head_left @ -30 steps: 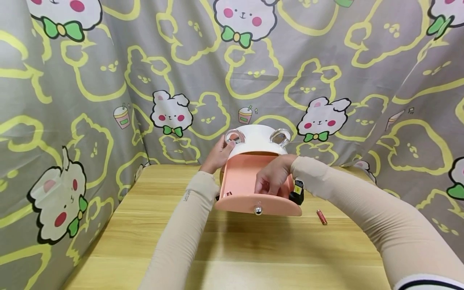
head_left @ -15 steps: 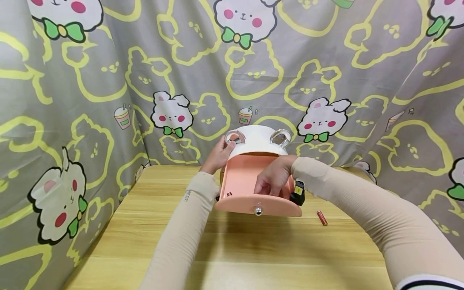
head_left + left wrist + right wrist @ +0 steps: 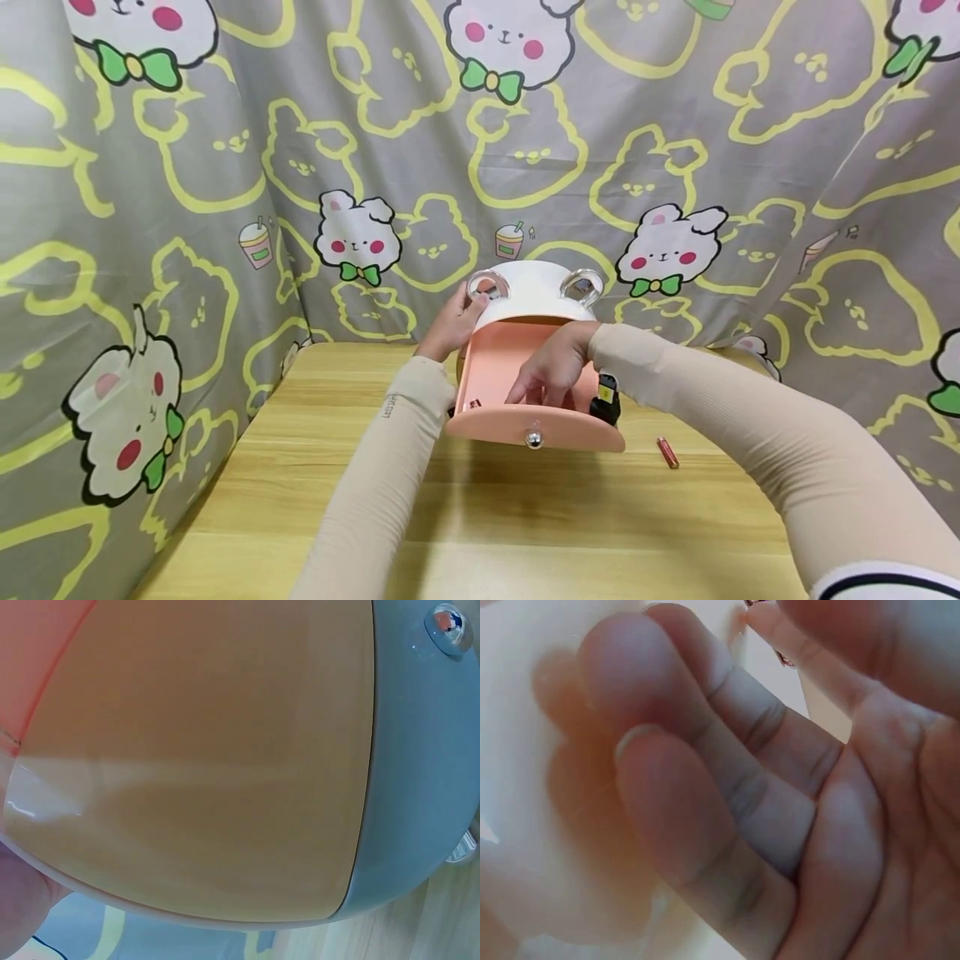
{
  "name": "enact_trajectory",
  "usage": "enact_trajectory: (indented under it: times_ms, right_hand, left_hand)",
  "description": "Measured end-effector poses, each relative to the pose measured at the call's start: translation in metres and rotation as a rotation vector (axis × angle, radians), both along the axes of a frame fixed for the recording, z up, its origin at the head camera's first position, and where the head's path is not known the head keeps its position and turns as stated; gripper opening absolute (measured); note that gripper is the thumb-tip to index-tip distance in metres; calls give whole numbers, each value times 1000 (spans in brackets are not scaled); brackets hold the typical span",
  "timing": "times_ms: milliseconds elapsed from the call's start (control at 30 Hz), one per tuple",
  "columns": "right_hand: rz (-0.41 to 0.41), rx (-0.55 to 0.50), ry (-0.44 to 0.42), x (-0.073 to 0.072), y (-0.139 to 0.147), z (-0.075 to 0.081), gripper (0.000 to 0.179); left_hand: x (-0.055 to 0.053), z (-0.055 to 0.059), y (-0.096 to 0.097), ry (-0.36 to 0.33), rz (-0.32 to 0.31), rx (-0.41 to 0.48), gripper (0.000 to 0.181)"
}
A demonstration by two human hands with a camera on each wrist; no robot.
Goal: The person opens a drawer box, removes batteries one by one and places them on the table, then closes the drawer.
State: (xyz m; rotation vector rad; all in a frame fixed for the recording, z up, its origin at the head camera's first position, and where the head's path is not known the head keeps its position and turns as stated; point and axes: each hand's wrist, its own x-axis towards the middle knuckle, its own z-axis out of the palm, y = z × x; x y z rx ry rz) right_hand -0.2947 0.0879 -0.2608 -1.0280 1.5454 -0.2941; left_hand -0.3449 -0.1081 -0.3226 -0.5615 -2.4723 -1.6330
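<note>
A storage box with a white rounded top (image 3: 529, 287), two clear ear-shaped loops and a pulled-out pink drawer (image 3: 536, 429) stands on the table. My left hand (image 3: 452, 321) holds its upper left side, thumb at the left ear (image 3: 487, 287). In the left wrist view, part of that hand (image 3: 26, 900) shows at the box's edge (image 3: 202, 919). My right hand (image 3: 551, 367) reaches down into the drawer, its lower fingertips hidden by the drawer front. Up close, its fingers (image 3: 697, 847) bend loosely near a small red, shiny object (image 3: 784, 658). A small dark red object (image 3: 474, 404) lies in the drawer's front left corner.
A red battery (image 3: 667, 452) lies on the wooden table (image 3: 585, 517), right of the drawer. A black device with a yellow label (image 3: 606, 400) is at my right wrist. A patterned grey curtain (image 3: 420, 158) hangs behind and along the sides.
My right hand has shifted left inside the drawer, and its fingers are more spread. My left hand, the box and the battery on the table stay in place.
</note>
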Motion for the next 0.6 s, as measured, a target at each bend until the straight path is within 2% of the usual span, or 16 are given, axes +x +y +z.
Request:
enact_trajectory:
  times_ms: [233, 467, 600]
  right_hand:
    - [-97, 95, -69, 3, 2, -3, 24]
    - [-104, 116, -59, 5, 12, 0, 12]
    - [-109, 117, -77, 5, 15, 1, 16]
  left_hand:
    - [1, -3, 2, -1, 2, -14, 43]
    - [2, 1, 1, -5, -27, 11, 41]
    - [1, 2, 0, 1, -24, 16, 41]
